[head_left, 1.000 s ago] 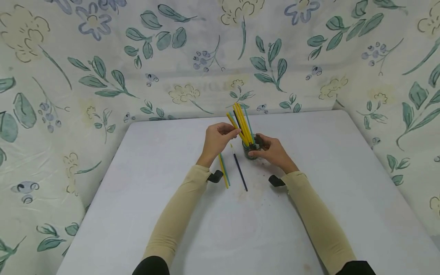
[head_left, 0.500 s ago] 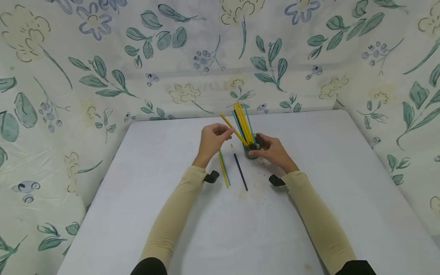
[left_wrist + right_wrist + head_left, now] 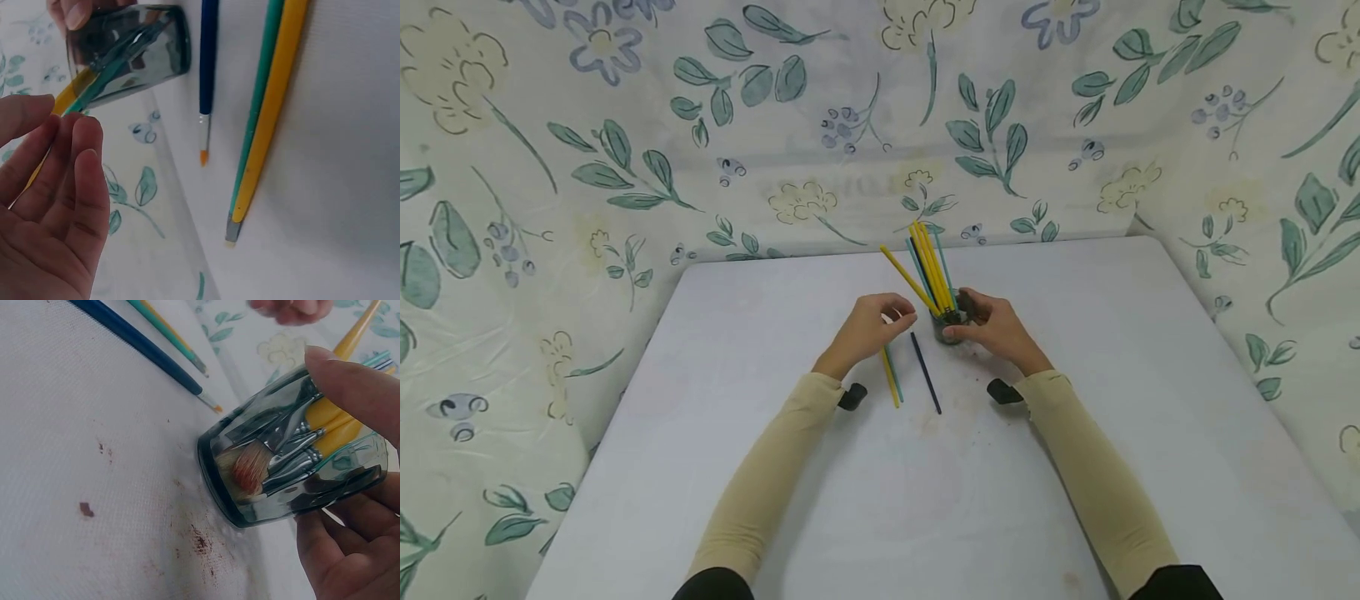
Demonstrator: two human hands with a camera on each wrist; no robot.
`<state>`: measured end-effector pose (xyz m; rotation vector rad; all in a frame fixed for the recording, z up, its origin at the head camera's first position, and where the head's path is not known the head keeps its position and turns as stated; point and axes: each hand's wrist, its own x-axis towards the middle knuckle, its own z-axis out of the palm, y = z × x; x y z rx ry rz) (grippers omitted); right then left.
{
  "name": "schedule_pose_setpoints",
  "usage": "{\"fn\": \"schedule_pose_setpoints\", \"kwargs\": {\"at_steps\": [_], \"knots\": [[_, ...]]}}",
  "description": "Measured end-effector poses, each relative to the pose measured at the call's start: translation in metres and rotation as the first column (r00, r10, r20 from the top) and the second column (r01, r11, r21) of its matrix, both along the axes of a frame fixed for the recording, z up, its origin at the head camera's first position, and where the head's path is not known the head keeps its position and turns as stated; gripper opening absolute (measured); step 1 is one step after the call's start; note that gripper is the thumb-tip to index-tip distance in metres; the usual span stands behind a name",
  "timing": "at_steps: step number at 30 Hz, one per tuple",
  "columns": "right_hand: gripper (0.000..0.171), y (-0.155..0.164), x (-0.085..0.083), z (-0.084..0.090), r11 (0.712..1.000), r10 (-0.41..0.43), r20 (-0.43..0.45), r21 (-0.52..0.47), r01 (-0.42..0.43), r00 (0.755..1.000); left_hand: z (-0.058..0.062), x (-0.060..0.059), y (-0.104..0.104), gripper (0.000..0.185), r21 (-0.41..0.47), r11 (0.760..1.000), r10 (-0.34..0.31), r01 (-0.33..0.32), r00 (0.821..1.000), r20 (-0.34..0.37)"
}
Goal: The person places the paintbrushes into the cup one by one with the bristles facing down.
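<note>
My right hand (image 3: 996, 329) grips a dark glass tumbler (image 3: 947, 332) that stands on the table; its thumb and fingers (image 3: 350, 550) wrap the tumbler (image 3: 294, 456). Several yellow and green paintbrushes (image 3: 928, 267) stand in it, bristles down. My left hand (image 3: 868, 327) hovers just left of the glass with relaxed fingers (image 3: 50, 206) and holds nothing. A blue brush (image 3: 927, 375) lies on the table beside a yellow brush (image 3: 275, 106) and a green brush (image 3: 259, 106).
The white table (image 3: 925, 517) has brown paint stains (image 3: 200, 540) near the glass. Floral cloth (image 3: 625, 150) hangs behind and on both sides. Black wrist mounts (image 3: 852, 396) sit on both sleeves.
My left hand let go of the yellow brush, which now leans left in the glass. The hand dropped lower toward the table. The right hand kept still.
</note>
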<state>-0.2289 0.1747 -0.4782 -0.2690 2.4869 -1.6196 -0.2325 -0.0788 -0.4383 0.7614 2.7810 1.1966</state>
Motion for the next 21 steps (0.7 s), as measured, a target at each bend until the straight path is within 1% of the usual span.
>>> {"fn": "schedule_pose_setpoints", "kwargs": {"at_steps": [3,5,8,10,14,16,19,21], "knots": [[0.092,0.000,0.000,0.000,1.000,-0.003,0.000,0.005,0.003,1.000,-0.005,0.002,0.003,0.019,-0.100,0.993,-0.055,0.057,0.998,0.017],[0.092,0.001,0.000,-0.001,1.000,-0.004,-0.001,0.006,0.004,1.000,-0.008,0.003,0.006,0.019,-0.168,0.981,-0.097,0.099,0.995,0.024],[0.093,0.002,0.000,-0.001,1.000,0.007,-0.011,0.002,-0.007,1.000,-0.010,0.006,0.010,0.020,-0.254,0.951,-0.173,0.173,0.985,0.024],[0.094,0.003,0.000,-0.001,1.000,0.012,-0.016,-0.002,-0.012,1.000,-0.012,0.007,0.014,0.020,-0.293,0.930,-0.221,0.220,0.975,0.029],[0.095,0.004,0.000,-0.002,1.000,0.015,-0.015,-0.010,-0.015,1.000,-0.016,0.008,0.017,0.026,-0.376,0.885,-0.273,0.273,0.961,0.055],[0.095,0.004,-0.001,-0.002,1.000,0.015,-0.010,-0.006,-0.015,1.000,-0.018,0.009,0.018,0.027,-0.437,0.852,-0.292,0.289,0.954,0.062],[0.096,0.004,-0.001,-0.001,1.000,0.011,0.002,-0.004,-0.011,1.000,-0.019,0.009,0.020,0.025,-0.548,0.780,-0.337,0.303,0.941,0.041],[0.096,0.003,0.000,-0.001,1.000,0.010,0.003,-0.003,-0.010,1.000,-0.018,0.009,0.021,0.021,-0.609,0.734,-0.367,0.300,0.930,0.017]]}}
